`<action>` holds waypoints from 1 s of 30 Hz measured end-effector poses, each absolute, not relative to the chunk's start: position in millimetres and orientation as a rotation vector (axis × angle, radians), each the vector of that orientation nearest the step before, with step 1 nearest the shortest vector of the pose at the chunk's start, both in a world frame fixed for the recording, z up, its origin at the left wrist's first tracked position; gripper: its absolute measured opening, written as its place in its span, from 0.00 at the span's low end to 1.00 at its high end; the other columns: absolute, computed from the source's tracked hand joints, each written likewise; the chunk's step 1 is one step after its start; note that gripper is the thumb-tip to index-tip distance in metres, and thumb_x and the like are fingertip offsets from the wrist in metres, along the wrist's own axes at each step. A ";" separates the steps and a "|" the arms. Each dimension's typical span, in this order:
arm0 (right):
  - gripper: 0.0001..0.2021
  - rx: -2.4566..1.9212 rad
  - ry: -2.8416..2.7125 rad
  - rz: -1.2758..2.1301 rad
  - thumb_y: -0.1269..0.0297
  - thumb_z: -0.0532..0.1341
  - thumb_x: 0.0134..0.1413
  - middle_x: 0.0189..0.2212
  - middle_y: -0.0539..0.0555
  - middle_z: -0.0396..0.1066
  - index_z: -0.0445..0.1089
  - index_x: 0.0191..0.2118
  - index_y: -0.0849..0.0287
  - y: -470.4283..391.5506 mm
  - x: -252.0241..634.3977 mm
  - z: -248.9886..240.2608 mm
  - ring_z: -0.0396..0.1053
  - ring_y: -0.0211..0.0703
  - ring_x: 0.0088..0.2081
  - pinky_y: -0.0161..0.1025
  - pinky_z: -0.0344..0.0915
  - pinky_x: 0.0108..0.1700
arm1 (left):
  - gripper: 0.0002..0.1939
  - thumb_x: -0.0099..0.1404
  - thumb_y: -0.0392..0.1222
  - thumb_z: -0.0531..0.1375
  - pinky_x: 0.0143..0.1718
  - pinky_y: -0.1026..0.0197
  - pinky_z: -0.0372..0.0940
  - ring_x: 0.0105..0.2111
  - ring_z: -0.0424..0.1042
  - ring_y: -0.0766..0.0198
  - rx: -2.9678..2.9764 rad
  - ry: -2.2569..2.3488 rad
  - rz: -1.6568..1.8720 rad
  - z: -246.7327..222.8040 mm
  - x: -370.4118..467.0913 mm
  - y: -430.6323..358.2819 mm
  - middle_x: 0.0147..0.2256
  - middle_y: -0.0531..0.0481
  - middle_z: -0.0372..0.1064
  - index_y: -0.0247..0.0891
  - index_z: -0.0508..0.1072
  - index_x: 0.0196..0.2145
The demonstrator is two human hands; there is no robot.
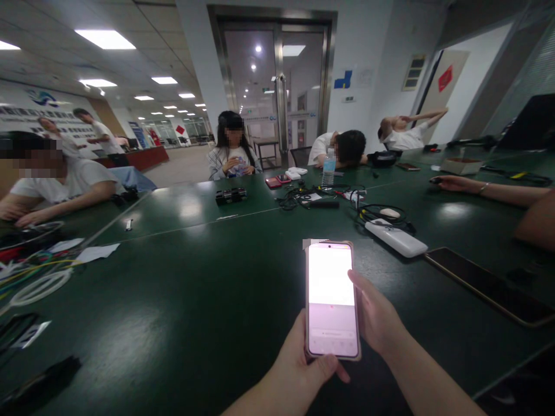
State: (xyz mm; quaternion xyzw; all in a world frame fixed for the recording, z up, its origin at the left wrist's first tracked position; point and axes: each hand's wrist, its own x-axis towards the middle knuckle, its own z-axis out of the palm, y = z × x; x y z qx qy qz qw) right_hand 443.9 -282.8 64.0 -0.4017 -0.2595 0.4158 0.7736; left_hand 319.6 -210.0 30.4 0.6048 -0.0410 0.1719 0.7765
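A smartphone [332,323] with a bright, washed-out screen stands upright above the green table, facing me. My left hand [306,361] is closed round its lower left corner, thumb across the bottom edge. On the other side my right hand [379,315] grips the right edge, its thumb tip at the rim of the screen. The fingers behind the phone are mostly hidden. Nearest to my right hand on the tabletop are a white oblong device [396,238] and a large dark tablet-like slab [489,283].
Cables [299,198] and a water bottle [329,169] are on the green table [195,277] beyond the phone. Paper and coiled wires [41,288] lie at left. Several people sit around; a co-worker's hand [451,183] rests at right, near a small box [460,166].
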 end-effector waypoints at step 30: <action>0.19 -0.849 -0.610 0.884 0.54 0.56 0.47 0.34 0.56 0.73 0.65 0.44 0.57 -283.2 444.6 63.8 0.68 0.54 0.39 0.50 0.59 0.43 | 0.29 0.55 0.44 0.62 0.32 0.58 0.63 0.36 0.67 0.56 1.313 -0.081 0.358 31.5 317.7 -209.5 0.41 0.40 0.63 0.37 0.55 0.51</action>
